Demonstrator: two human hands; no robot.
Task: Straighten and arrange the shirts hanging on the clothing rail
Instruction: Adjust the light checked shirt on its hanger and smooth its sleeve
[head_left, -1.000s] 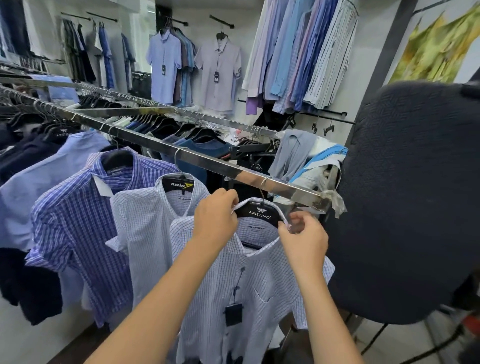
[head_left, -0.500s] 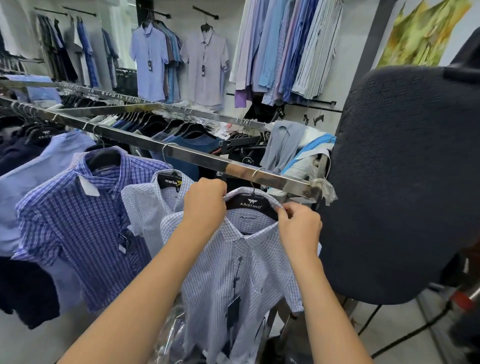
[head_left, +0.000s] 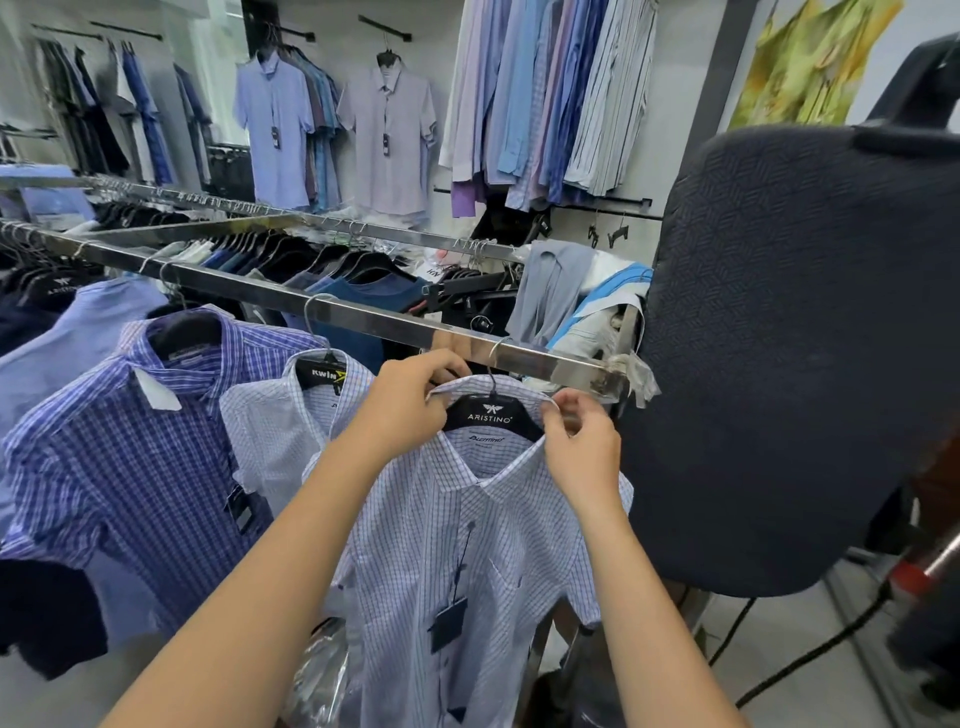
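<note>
- Shop walls hung with shirts stand behind the steel clothing rail (head_left: 363, 318). The pale checked shirt (head_left: 467, 545) hangs nearest the rail's end on a black hanger (head_left: 491, 415).
- The left hand (head_left: 410, 400) grips the collar's left side with curled fingers. The right hand (head_left: 582, 447) pinches its right side.
- Half a second ago both hands sat lower on the collar; they have since risen to its top edge.
- The collar seems nearly squared on the hanger, so spacing the row likely comes next.

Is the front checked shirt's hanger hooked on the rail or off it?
Hooked on: its hook curves over the rail, while the left hand and right hand pinch the collar.
</note>
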